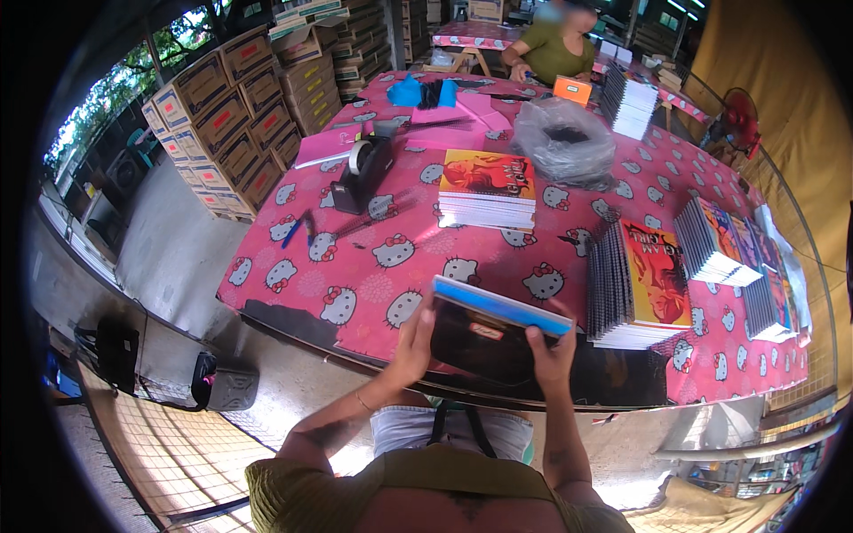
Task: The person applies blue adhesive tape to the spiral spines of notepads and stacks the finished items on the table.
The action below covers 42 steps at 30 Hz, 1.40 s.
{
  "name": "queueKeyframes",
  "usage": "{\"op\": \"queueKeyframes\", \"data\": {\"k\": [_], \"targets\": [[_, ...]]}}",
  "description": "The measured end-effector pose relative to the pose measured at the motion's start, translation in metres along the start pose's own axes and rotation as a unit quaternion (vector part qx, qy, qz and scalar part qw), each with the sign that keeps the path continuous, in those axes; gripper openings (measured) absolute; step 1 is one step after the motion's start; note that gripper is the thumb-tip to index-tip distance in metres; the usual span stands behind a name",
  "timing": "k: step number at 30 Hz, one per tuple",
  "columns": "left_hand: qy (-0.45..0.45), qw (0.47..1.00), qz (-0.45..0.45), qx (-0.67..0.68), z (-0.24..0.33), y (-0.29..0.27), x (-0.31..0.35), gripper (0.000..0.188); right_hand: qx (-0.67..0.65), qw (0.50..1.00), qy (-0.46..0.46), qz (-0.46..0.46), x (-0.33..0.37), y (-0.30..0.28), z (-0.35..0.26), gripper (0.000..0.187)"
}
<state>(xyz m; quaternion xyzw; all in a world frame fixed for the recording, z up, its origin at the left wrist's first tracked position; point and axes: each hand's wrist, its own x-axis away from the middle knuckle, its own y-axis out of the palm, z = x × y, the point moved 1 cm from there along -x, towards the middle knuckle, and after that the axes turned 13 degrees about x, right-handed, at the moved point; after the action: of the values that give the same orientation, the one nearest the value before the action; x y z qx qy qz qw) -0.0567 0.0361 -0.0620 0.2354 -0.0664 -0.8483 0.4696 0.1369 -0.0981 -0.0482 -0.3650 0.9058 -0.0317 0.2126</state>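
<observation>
Between my two hands is a dark-covered notebook point(482, 330), tilted over the table's near edge. It has a small label on its cover and a white and blue band along its upper edge; whether it is one or a few together I cannot tell. My left hand point(415, 345) grips its left side, while my right hand point(553, 353) clasps the right end with the thumb on the cover. Beyond them lies a stack of notebooks point(487, 188) with yellow and red covers. Just right of my right hand stands a taller spiral-bound notebook stack point(638, 282).
A pink cartoon-cat cloth point(391, 282) covers the table. On it are more notebook stacks point(718, 242), a black tape dispenser point(362, 176), pens point(300, 229), pink sheets point(449, 133) and a clear plastic bag point(565, 147). Cartons point(227, 120) rise at left; a co-worker point(555, 49) is across the table.
</observation>
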Motion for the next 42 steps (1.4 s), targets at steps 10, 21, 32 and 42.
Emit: {"op": "queueKeyframes", "data": {"k": [10,21,32,42], "targets": [[0.074,0.753,-0.054,-0.652,-0.076,-0.116,-0.205,0.034,0.166,0.964,-0.182,0.096,-0.021,-0.029,-0.042,0.062],[0.119,0.686,-0.036,-0.717,-0.065,-0.144,-0.202,0.029,0.378,0.875,-0.288,-0.095,-0.052,0.067,-0.073,0.017],[0.215,0.770,-0.105,-0.591,-0.013,-0.087,-0.142,0.027,0.380,0.880,-0.276,-0.068,-0.055,0.071,-0.076,0.014],[0.216,0.712,-0.062,-0.665,-0.001,-0.073,-0.140,0.017,0.391,0.877,-0.274,-0.060,-0.056,0.070,-0.074,0.013]]}}
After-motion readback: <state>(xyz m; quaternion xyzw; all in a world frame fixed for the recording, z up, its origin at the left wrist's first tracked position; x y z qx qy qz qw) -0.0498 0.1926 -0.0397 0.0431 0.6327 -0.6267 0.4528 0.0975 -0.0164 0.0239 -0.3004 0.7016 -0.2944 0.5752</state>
